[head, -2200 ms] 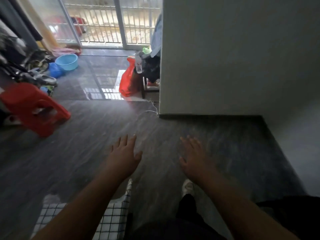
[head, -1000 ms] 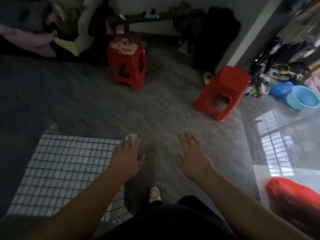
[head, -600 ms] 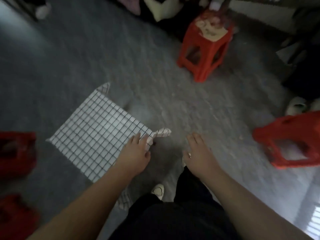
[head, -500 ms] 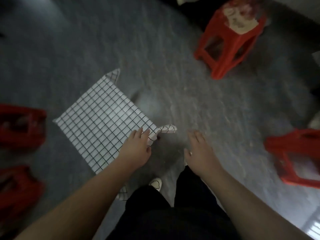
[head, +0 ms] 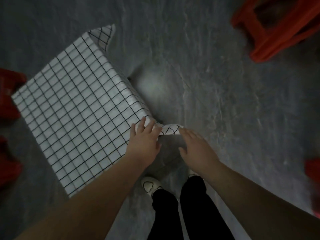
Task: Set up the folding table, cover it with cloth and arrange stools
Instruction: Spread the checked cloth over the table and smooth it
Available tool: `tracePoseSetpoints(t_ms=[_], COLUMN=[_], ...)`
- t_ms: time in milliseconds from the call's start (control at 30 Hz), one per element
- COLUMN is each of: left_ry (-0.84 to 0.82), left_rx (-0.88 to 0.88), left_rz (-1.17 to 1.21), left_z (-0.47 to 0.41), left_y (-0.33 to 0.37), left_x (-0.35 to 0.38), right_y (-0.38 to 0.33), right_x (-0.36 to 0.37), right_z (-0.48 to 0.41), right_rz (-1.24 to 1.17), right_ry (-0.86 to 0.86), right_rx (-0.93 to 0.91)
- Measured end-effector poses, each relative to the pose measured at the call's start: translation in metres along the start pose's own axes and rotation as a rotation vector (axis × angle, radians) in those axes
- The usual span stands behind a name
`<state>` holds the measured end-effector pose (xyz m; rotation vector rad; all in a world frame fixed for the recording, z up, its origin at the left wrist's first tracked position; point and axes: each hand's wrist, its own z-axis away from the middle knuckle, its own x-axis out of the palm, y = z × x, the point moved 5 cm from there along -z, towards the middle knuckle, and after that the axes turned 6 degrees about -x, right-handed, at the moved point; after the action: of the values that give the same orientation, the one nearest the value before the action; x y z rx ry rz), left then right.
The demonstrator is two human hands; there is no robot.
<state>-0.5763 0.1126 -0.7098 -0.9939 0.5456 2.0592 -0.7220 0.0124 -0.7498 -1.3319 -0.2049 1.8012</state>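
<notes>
A white cloth with a black grid [head: 78, 108] covers the small square folding table and hangs over its edges. My left hand [head: 143, 141] lies flat with straight fingers on the table's near right corner. My right hand [head: 195, 148] hovers open just right of that corner, its fingertips at the cloth's loose pointed tip [head: 171, 129]. A red plastic stool [head: 277, 26] stands at the top right. Parts of two more red stools [head: 8, 94] [head: 7, 163] show at the left edge.
The grey stone-patterned floor [head: 216, 92] stretches between the table and the stools. Another red shape [head: 313, 172], blurred, sits at the right edge. My legs in black trousers and white shoes [head: 150, 184] stand just below the table corner.
The view swung from the wall and doorway down onto the covered table. My left hand came to rest on the table corner and my right hand moved up to the cloth's loose tip.
</notes>
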Motion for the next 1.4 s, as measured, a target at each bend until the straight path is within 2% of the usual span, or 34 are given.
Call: tracePoseSetpoints(t_ms=[133,233,433,567,800,1000,1100,1233,1400], left_ry=[-0.025,0.032,0.229,0.243,0.22,0.237,0.291,0.333,0.335], left_rx=[-0.011,-0.046,-0.083,-0.102,-0.11,-0.086,-0.154,-0.313,-0.567], left_rz=[-0.039,-0.008,0.066,0.054,0.043,0.198,0.325,0.43,0.507], left_z=[-0.03,-0.037,-0.042,-0.044,-0.046,-0.024,0.003,0.05,0.119], left_y=[-0.01,-0.013,-0.018,-0.017,-0.016,-0.026,-0.051,-0.103,-0.175], left_x=[0.054,0.071,0.074,0.074,0.074,0.071,0.069,0.087,0.14], right_y=[0.025,0.03,0.034,0.04,0.031,-0.018,-0.062,-0.127,-0.208], right_x=[0.064,0.096,0.116,0.117,0.113,0.06,0.044,0.062,0.128], right_z=[-0.046,-0.061,-0.068,-0.071,-0.079,-0.068,-0.064,-0.064,-0.065], right_rz=[0.044,0.077,-0.006,-0.03,-0.133,-0.087,0.001,0.207,0.376], right_ry=[-0.014,-0.009,0.174,0.071,-0.064,0.106,0.156,0.092,-0.069], right_rx=[-0.079,-0.136,-0.025,0.096,0.125,0.017,-0.128,-0.349,-0.57])
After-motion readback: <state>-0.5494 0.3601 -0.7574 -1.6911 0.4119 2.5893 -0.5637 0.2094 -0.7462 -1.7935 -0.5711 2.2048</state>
